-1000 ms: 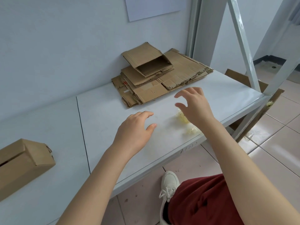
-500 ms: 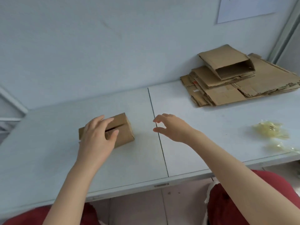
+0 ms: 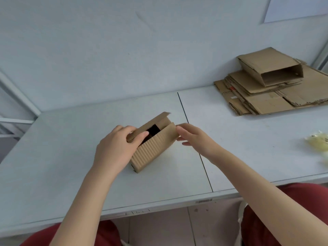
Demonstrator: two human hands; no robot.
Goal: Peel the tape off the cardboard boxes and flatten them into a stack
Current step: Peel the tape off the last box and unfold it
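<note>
A small brown corrugated box point(image 3: 152, 150) stands on the white table point(image 3: 53, 171) in front of me, its top flaps parted so the dark inside shows. My left hand point(image 3: 115, 148) grips its left end, thumb curled over the near flap. My right hand point(image 3: 193, 139) touches the box's right end, fingers bent around the corner. Far right at the back lies a stack of flattened cardboard point(image 3: 273, 96) with one half-collapsed box point(image 3: 269, 68) on top. Crumpled yellowish tape point(image 3: 317, 140) lies at the right edge.
The wall rises right behind the table. A seam point(image 3: 193, 139) splits the tabletop just right of the box. A white metal frame point(image 3: 16, 102) stands at the far left. My red-clothed knees show below the front edge.
The box has come nearer and toward the middle. My left hand now holds its end, my right hand has reached its other end, and the top flaps have opened.
</note>
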